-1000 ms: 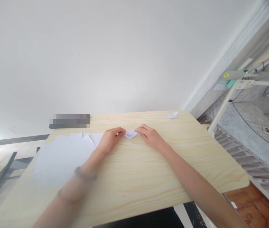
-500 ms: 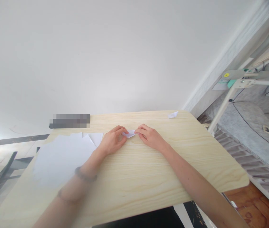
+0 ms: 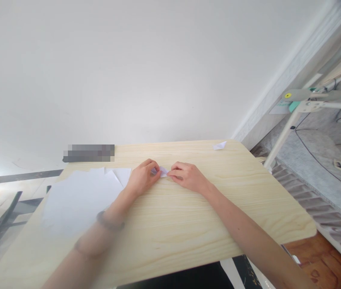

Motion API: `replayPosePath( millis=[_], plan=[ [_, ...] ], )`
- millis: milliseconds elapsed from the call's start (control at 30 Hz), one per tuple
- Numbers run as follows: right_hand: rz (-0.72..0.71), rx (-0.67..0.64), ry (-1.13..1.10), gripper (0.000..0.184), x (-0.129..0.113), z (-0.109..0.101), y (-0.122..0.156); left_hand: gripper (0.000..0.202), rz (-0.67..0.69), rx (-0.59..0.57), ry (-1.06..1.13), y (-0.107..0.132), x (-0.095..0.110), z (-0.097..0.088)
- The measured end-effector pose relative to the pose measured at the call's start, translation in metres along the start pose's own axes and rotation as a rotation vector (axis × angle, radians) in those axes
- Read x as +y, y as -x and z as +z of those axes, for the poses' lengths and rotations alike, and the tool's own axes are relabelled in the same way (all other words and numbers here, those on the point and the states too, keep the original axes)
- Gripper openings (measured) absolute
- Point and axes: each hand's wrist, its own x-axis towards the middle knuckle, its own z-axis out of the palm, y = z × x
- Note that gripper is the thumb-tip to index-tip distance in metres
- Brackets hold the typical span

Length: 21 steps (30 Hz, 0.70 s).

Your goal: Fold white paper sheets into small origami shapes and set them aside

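Note:
A small folded piece of white paper (image 3: 162,171) lies on the light wooden table (image 3: 170,224), near its far middle. My left hand (image 3: 144,178) pinches the paper's left side with curled fingers. My right hand (image 3: 187,176) pinches its right side, fingertips pressed together on the fold. Only a small sliver of the paper shows between the two hands. A dark bead bracelet sits on my left wrist.
Loose white sheets (image 3: 80,196) lie on the table's left part. A second small folded paper (image 3: 219,145) rests at the far right corner. A blurred dark strip (image 3: 88,153) lies at the far edge. A white frame with a rod (image 3: 281,136) stands right of the table.
Both hands have drawn closer together over the small paper, which now shows less than before. My right hand slid slightly left.

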Motion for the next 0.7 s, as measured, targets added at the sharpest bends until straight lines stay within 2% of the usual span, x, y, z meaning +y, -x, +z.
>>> replayPosePath(
  millis=[167,333,533,700],
  plan=[
    [0.020,0.005,-0.001,0.019,-0.001,-0.001,0.000,0.014,0.026,-0.003,0.044,0.000,0.000,-0.001],
    [0.110,0.021,0.027,0.021,-0.001,-0.005,0.000,0.017,0.039,-0.005,0.104,0.000,0.001,-0.002],
    [0.215,0.055,0.085,0.019,0.007,-0.007,0.003,0.018,0.050,-0.031,0.209,-0.003,-0.009,-0.006],
    [0.236,0.048,0.102,0.019,0.007,-0.007,0.004,0.019,0.105,-0.014,0.190,-0.004,-0.014,-0.007]
  ],
)
